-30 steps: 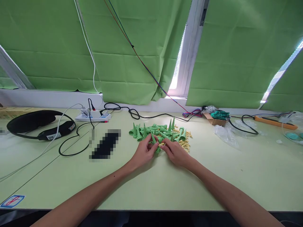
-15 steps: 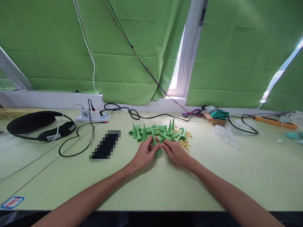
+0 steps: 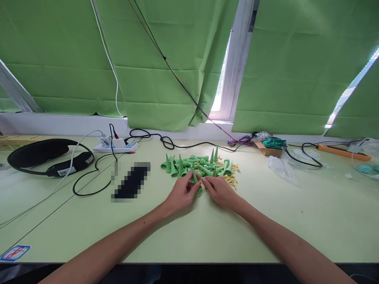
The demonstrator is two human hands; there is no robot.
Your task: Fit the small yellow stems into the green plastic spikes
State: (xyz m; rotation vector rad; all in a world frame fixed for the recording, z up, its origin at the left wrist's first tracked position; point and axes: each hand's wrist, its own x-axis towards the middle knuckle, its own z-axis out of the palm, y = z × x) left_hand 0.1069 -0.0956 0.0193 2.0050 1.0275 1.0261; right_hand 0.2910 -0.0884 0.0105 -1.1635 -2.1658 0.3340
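My left hand (image 3: 184, 191) is closed round a green plastic cone (image 3: 194, 177), which points upward between thumb and fingers. Right beside it, my right hand (image 3: 218, 190) has its fingers pinched together close to the cone's side; a tiny pale yellow bit shows at the fingertips, too small to make out fully. Just behind both hands lies a pile of green cones (image 3: 189, 162), some upright and some on their sides. Small yellow pieces (image 3: 232, 180) are scattered at the pile's right side, partly hidden by my right hand.
A black headband-like device (image 3: 50, 157) and a white power strip (image 3: 115, 146) are at the left, with cables trailing around. A blurred dark object (image 3: 133, 181) lies left of the pile. At the back right sit a small cardboard box (image 3: 268, 149), clear plastic bags (image 3: 282, 169) and an orange tool (image 3: 345, 152).
The cone in my left hand has turned more upright, and the left fingers have shifted slightly around it. My right hand stays nearly in place beside it.
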